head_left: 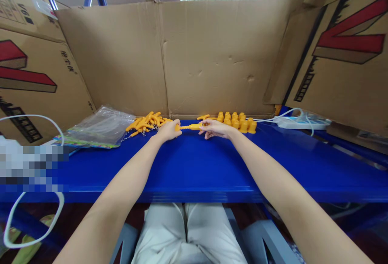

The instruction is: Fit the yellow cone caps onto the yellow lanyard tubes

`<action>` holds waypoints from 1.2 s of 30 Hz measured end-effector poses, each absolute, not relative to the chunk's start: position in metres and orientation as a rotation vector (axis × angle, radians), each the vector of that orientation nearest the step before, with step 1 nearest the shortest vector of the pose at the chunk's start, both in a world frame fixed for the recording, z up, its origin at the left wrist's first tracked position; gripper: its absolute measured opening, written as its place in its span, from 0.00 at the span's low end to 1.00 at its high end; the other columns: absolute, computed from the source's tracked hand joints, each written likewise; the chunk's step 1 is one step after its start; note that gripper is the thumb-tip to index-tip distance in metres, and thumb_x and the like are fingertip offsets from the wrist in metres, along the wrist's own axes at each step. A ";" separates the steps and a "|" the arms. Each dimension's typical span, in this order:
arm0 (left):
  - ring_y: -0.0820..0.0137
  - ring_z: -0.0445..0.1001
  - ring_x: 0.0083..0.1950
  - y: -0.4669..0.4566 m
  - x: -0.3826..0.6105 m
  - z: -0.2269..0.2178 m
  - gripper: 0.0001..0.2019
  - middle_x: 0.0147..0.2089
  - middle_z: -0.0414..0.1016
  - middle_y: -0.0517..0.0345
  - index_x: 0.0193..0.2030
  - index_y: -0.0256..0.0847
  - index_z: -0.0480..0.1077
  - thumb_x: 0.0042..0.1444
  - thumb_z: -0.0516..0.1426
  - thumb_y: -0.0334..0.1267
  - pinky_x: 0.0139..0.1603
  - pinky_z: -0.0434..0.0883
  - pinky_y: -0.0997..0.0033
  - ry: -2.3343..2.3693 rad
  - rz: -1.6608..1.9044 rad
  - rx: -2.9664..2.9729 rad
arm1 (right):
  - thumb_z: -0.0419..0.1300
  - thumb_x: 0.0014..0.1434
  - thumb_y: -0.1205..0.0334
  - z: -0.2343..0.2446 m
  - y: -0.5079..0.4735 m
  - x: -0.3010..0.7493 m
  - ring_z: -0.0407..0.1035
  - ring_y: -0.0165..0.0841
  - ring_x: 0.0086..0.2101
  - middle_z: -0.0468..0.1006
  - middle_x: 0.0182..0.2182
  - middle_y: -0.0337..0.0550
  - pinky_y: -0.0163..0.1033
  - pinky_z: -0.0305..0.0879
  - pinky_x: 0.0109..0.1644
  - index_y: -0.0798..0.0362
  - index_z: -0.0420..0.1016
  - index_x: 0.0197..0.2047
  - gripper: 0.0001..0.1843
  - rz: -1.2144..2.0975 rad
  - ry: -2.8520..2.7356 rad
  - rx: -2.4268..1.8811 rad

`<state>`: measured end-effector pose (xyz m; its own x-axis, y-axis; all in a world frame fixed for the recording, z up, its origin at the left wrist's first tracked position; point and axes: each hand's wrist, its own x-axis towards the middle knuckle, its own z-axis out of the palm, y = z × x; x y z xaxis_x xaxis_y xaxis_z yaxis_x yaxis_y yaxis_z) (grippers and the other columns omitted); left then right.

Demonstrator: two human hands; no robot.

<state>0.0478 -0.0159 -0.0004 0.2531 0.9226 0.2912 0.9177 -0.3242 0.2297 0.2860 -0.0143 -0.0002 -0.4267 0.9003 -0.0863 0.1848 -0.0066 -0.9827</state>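
Observation:
Between my two hands, just above the blue table, a yellow plastic piece with a ridged, screw-like shaft lies sideways. My left hand is closed around its left end. At its thicker right end, the fingertips of my right hand pinch it. A heap of yellow T-shaped handles with small metal chains rests left of my left hand. Behind my right hand lies another yellow T-shaped piece. Several yellow bell-shaped caps stand in rows just to the right of that hand.
Clear plastic bags lie at the left on the blue table. A white power strip with cables is at the right. Cardboard panels wall off the back and both sides. A white cable loops at the left edge.

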 end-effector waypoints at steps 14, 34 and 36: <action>0.65 0.72 0.34 -0.018 0.050 0.003 0.12 0.30 0.73 0.60 0.41 0.45 0.66 0.48 0.57 0.38 0.34 0.61 0.71 1.832 0.572 2.498 | 0.50 0.65 0.42 -0.002 -0.012 0.275 0.52 0.22 0.08 0.65 0.10 0.35 0.28 0.54 0.12 0.53 0.65 0.26 0.25 1.420 -1.574 -1.263; 0.68 0.70 0.31 -0.010 0.046 -0.004 0.10 0.27 0.70 0.63 0.37 0.44 0.65 0.49 0.58 0.42 0.34 0.62 0.72 1.721 0.591 2.526 | 0.55 0.65 0.49 0.004 -0.017 0.281 0.67 0.25 0.16 0.78 0.22 0.43 0.28 0.66 0.18 0.57 0.69 0.35 0.18 1.492 -1.653 -1.223; 0.69 0.70 0.31 -0.010 0.047 -0.004 0.11 0.27 0.70 0.63 0.37 0.44 0.65 0.50 0.59 0.45 0.34 0.62 0.72 1.713 0.608 2.530 | 0.54 0.64 0.44 0.003 -0.016 0.280 0.66 0.25 0.14 0.76 0.19 0.43 0.28 0.64 0.17 0.57 0.68 0.34 0.22 1.488 -1.650 -1.244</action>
<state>0.0466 -0.0095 -0.0039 0.3191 0.8982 0.3024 0.8880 -0.3948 0.2357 0.2797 -0.0158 0.0034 -0.3918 0.9062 -0.1588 0.2514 -0.0606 -0.9660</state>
